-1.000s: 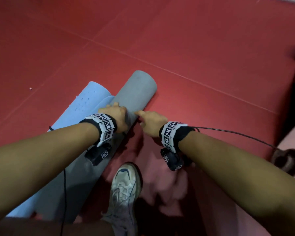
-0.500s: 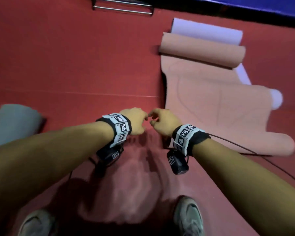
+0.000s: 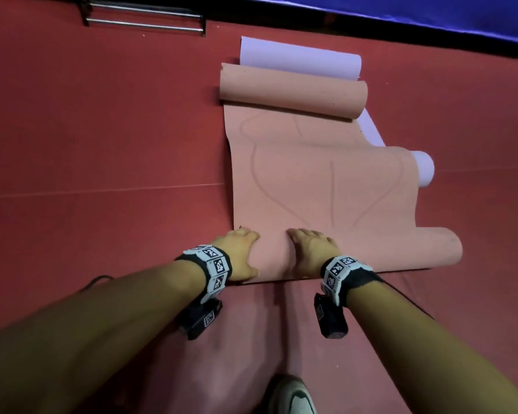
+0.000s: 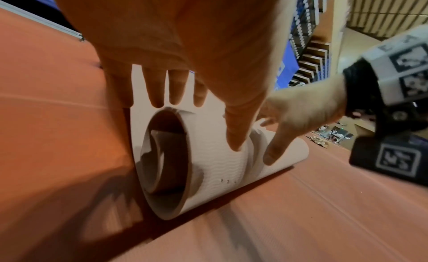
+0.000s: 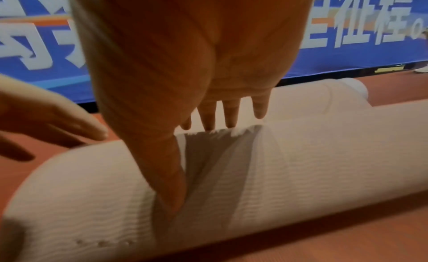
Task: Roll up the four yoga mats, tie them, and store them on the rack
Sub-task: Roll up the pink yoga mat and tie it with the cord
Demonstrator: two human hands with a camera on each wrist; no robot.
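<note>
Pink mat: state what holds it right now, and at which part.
Nothing grips the pink mat. Left hand and right hand lie with straight fingers on its near rolled end, left near the roll's left end, right beside it.

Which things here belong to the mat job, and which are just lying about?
Job:
- pink mat, under both hands
- lilac mat
- metal rack
- left hand
- right hand

Lying about:
- blue banner
- black cable

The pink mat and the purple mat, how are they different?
The pink mat lies on top, and the purple mat peeks out from under it. Both hands, left and right, rest on the pink mat's near roll; nothing touches the purple mat. Both are curled at both ends and lie on the red floor.
</note>
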